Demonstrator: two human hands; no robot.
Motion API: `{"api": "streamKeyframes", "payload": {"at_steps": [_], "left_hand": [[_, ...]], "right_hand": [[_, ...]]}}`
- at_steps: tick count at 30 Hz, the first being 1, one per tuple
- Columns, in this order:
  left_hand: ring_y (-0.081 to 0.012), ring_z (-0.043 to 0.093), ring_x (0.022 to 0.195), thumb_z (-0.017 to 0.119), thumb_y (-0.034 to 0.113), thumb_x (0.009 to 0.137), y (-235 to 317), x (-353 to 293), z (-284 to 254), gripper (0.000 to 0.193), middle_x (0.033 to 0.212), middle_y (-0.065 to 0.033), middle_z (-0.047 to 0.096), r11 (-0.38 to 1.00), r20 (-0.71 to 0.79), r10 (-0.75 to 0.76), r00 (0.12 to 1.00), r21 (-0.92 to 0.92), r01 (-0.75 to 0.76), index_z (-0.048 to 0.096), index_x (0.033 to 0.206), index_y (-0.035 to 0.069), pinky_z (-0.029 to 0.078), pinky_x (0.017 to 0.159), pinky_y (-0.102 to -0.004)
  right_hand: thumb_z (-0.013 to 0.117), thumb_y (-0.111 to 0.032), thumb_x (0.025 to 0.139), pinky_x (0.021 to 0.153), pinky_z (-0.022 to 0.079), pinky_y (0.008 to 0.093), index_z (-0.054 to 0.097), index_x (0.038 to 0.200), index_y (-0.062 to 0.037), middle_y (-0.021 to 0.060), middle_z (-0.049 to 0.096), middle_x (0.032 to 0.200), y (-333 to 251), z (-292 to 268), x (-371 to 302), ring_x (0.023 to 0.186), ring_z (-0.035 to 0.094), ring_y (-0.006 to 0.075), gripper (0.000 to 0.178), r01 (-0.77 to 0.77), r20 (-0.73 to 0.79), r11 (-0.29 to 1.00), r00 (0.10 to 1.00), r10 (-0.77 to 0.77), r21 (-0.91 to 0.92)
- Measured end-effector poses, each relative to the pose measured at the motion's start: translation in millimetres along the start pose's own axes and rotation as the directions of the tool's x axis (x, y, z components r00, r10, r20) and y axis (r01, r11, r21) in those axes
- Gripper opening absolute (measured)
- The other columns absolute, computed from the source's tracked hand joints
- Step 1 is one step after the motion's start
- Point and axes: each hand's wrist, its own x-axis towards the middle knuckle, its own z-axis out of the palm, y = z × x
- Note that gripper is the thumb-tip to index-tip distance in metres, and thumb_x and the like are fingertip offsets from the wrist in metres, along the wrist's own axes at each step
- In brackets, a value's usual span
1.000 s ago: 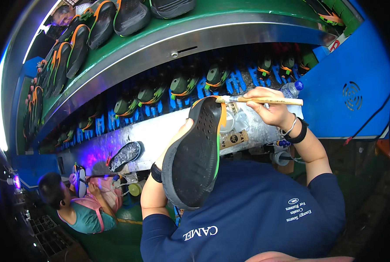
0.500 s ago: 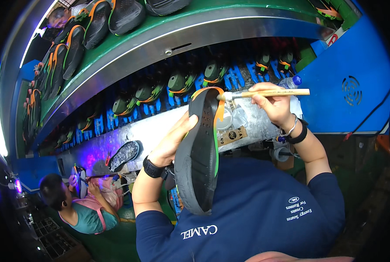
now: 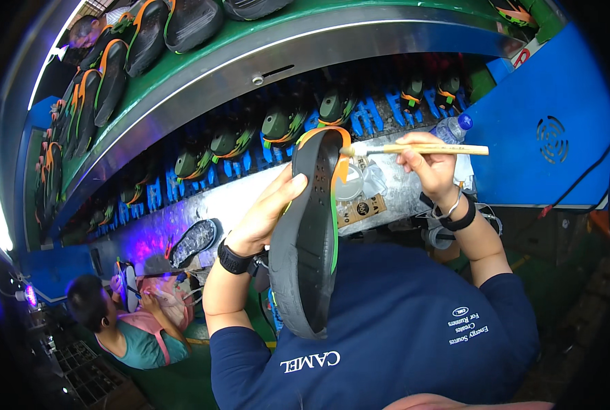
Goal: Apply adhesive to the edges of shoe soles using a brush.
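Note:
My left hand (image 3: 267, 208) is closed around the side of a large black shoe sole (image 3: 303, 253), held tilted up before my chest. An orange rim runs round the sole's far end and a thin green line along its right side; small holes dot its inner face. Between the fingers of my right hand (image 3: 426, 164) is a brush (image 3: 385, 148) with a pale wooden handle, lying nearly level. Its bristles meet the orange rim at the sole's upper right. Under the brush, a clear round container (image 3: 349, 186) stands on the worktop.
Beyond the worktop (image 3: 250, 181), dark shoes with orange and green trim (image 3: 283, 126) sit among blue holders. Several black soles (image 3: 195, 26) line the green shelf above. A capped bottle (image 3: 452, 128) stands by the blue panel (image 3: 531, 130). Another person (image 3: 137, 335) works at the lower left.
The sole and my left hand have shifted slightly left. My right forearm has also moved a little left, while the brush tip stays at the orange rim.

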Motion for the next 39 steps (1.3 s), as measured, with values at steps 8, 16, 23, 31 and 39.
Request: {"api": "streamKeyframes", "payload": {"at_steps": [8, 16, 23, 31, 39], "left_hand": [[-0.0149, 0.037, 0.11, 0.051, 0.034, 0.081, 5.5, 3.4, 0.3, 0.064, 0.125, -0.0096, 0.033, 0.998, 0.002, 0.034, 0.999, 0.053, -0.034, 0.021, 0.129, 0.002, 0.032, 0.09, -0.0279], [-0.0172, 0.034, 0.114, 0.05, 0.03, 0.081, 4.1, 11.4, -6.0, 0.066, 0.127, -0.0102, 0.03, 0.99, 0.058, 0.039, 0.998, 0.131, -0.046, 0.016, 0.131, 0.004, 0.029, 0.093, -0.03], [-0.0193, 0.038, 0.111, 0.051, 0.028, 0.081, 2.0, 15.1, -10.3, 0.066, 0.126, -0.0125, 0.033, 0.978, 0.048, 0.097, 0.994, 0.178, -0.104, 0.015, 0.131, 0.005, 0.028, 0.093, -0.0312], [-0.0195, 0.041, 0.108, 0.053, 0.031, 0.079, 4.6, 18.1, -16.5, 0.07, 0.123, -0.0129, 0.036, 0.967, 0.048, 0.131, 0.99, 0.214, -0.139, 0.015, 0.131, 0.004, 0.03, 0.092, -0.0302], [-0.0183, 0.046, 0.103, 0.054, 0.031, 0.079, 12.7, 21.7, -22.0, 0.073, 0.117, -0.0141, 0.043, 0.957, 0.043, 0.13, 0.991, 0.254, -0.137, 0.011, 0.132, 0.005, 0.032, 0.09, -0.0294]], "right_hand": [[0.054, -0.002, 0.078, 0.051, 0.042, 0.0176, 0.053, 0.092, 0.0038, 0.0081, 0.057, 0.072, -3.2, 0.1, -12.2, 0.06, 0.053, 0.008, 0.015, -0.061, 0.075, 0.996, 0.996, 0.056, 0.065], [0.057, -0.003, 0.075, 0.052, 0.041, 0.0183, 0.055, 0.088, 0.003, 0.0069, 0.057, 0.071, -4.6, 5.7, 13.0, 0.06, 0.052, 0.0083, 0.015, 0.024, 0.046, 0.997, 0.999, -0.02, -0.071], [0.056, 0.0, 0.073, 0.054, 0.042, 0.0209, 0.057, 0.083, 0.0019, 0.0072, 0.057, 0.072, -20.3, 17.0, 10.8, 0.061, 0.053, 0.0099, 0.01, 0.142, 0.188, 0.968, 0.977, -0.103, -0.207], [0.058, -0.001, 0.071, 0.047, 0.038, 0.0211, 0.058, 0.08, 0.0019, 0.0073, 0.056, 0.064, -43.7, 22.5, 2.5, 0.051, 0.049, 0.0099, 0.009, 0.123, 0.307, 0.969, 0.95, -0.052, -0.216], [0.06, -0.003, 0.069, 0.05, 0.044, 0.0232, 0.059, 0.079, 0.0015, 0.0104, 0.059, 0.067, -58.4, 27.0, 0.1, 0.055, 0.056, 0.0152, 0.011, 0.153, 0.45, 0.977, 0.89, -0.07, -0.151]]}}
